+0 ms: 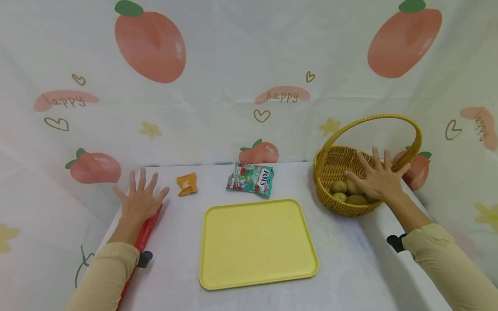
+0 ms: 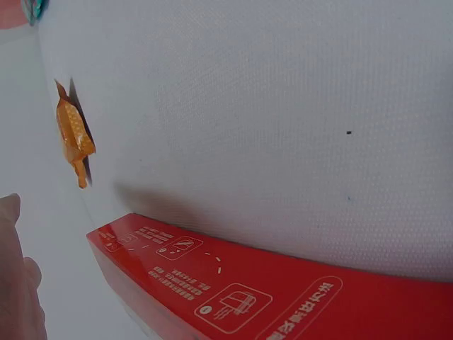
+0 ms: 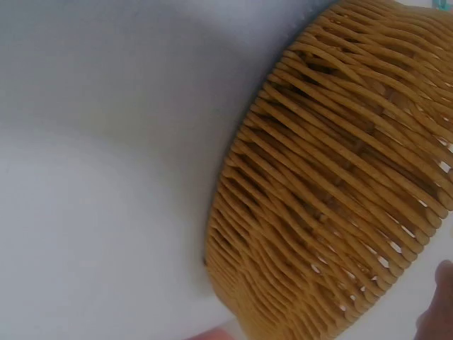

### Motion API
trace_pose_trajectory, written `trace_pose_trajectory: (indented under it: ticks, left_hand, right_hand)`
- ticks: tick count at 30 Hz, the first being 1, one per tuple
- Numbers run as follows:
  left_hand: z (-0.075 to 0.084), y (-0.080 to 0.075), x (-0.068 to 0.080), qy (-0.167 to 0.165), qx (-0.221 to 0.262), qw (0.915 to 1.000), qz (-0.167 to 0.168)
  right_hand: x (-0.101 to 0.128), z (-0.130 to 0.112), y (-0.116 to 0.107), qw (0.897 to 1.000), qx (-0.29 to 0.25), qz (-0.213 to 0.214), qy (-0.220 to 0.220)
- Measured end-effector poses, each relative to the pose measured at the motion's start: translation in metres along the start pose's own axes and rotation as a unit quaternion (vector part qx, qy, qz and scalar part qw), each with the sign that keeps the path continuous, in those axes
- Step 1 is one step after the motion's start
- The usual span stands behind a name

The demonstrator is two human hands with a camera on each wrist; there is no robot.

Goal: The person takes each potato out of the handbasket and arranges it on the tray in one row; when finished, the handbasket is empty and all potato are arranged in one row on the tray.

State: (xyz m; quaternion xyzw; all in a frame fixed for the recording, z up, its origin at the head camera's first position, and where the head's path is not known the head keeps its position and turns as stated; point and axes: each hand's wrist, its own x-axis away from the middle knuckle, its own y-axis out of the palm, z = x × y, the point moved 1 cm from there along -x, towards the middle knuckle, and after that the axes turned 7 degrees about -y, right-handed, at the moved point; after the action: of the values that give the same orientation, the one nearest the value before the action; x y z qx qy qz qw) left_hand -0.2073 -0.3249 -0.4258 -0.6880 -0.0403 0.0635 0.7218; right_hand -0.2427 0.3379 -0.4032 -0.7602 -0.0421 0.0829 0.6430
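My left hand (image 1: 139, 199) is spread with straight fingers above a long red box (image 1: 147, 229) at the table's left side, holding nothing. White line drawings and print cover the box (image 2: 233, 290) in the left wrist view. A small orange wrapped packet (image 1: 187, 184) lies just right of that hand. On the other side, my right hand (image 1: 378, 178) is spread too, fingers straight and nothing held, over the front right of a yellow-brown wicker basket (image 1: 327, 190). Several round, brownish-green fruits (image 1: 339, 187) lie inside the basket, partly hidden by the hand. The basket's woven side (image 3: 325, 177) fills much of the right wrist view.
A shallow yellow tray (image 1: 258, 244) lies in the middle of the white table (image 1: 175, 259). Behind it, near the back edge, is a green FOX'S candy bag (image 1: 250, 179). The basket's tall arched handle (image 1: 373, 117) rises near the right hand. A printed cloth (image 1: 218, 65) hangs behind.
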Motion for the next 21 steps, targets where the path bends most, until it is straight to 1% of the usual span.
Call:
trace_pose_trajectory:
  ticks: [7, 13, 17, 21]
  left_hand:
    - [0.002, -0.003, 0.0, 0.011, -0.006, 0.9999, 0.003]
    - [0.005, -0.01, 0.0, 0.015, -0.019, 0.9996, 0.012]
    - [0.004, -0.014, 0.0, 0.015, -0.03, 0.9993, 0.014]
    - [0.003, -0.016, 0.002, 0.022, -0.039, 0.9988, 0.02]
  right_hand:
    - [0.002, 0.003, -0.003, 1.0, 0.002, -0.005, 0.001]
    - [0.001, 0.006, -0.007, 1.0, 0.004, -0.006, -0.003]
    - [0.001, 0.007, -0.009, 1.0, 0.013, -0.006, -0.009]
    - [0.002, 0.005, -0.013, 0.999, 0.02, -0.01, -0.025]
